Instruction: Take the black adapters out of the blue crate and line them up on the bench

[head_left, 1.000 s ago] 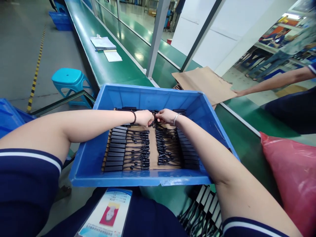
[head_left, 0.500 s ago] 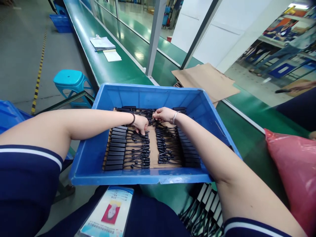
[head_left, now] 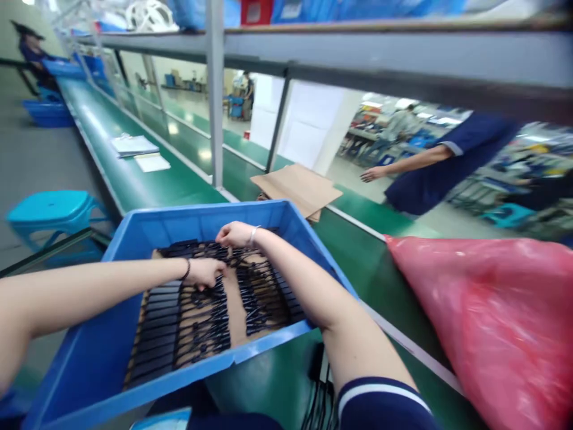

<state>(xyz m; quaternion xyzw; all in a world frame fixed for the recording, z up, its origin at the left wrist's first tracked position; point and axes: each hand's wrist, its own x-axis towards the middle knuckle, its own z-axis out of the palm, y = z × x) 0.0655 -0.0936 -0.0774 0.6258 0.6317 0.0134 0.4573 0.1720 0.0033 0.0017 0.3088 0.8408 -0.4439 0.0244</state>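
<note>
Head view: 2 rows of black cables lie crosswise in the blue bin, ends facing a cardboard strip between them. The left hand, fingers curled, is nearer the left row; the right hand, fingertips pinched, is farther back. Whether either grips a cable, I cannot tell. The right forearm overhangs the right row.

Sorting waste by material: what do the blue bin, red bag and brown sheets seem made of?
Blue bin: probably plastic, satin, with faint wall ribs. Red bag: likely plastic film, shiny and creased. Brown sheets: matte tan faces suggest cardboard or paper.
</note>
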